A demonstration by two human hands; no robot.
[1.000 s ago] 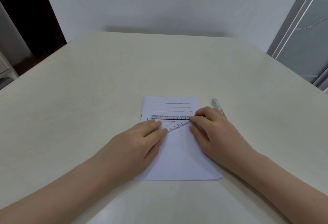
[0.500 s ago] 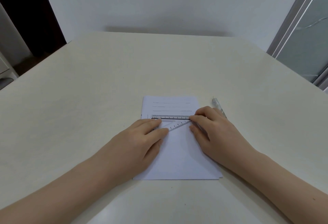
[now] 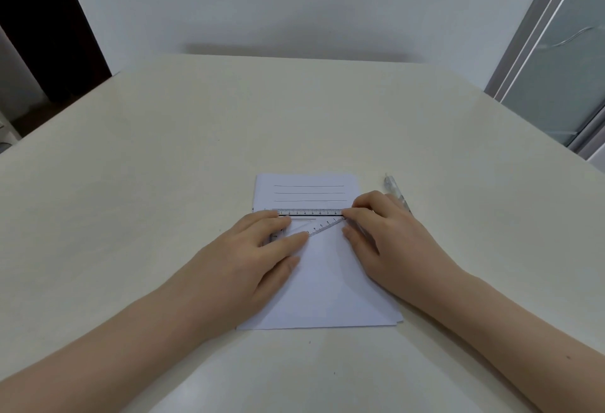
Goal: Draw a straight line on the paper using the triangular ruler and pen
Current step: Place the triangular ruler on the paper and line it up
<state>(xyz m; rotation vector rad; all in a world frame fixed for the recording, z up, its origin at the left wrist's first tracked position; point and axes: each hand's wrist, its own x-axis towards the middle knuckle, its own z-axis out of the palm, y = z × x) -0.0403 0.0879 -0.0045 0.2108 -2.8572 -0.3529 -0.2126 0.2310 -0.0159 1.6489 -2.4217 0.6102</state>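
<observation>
A white paper (image 3: 327, 285) lies on the table in front of me, with three thin lines (image 3: 309, 193) drawn across its upper part. A clear triangular ruler (image 3: 311, 212) rests flat on the paper just below those lines, its long marked edge running left to right. My left hand (image 3: 248, 255) lies over the ruler's left part, fingers pressing it down. My right hand (image 3: 393, 242) pinches the ruler's right corner with its fingertips. A clear pen (image 3: 391, 183) lies on the table beyond my right hand, touched by neither hand.
The cream table (image 3: 163, 183) reaches to a white wall at the back. A dark doorway (image 3: 39, 36) is at the far left and a glass door with a metal frame (image 3: 563, 52) at the right.
</observation>
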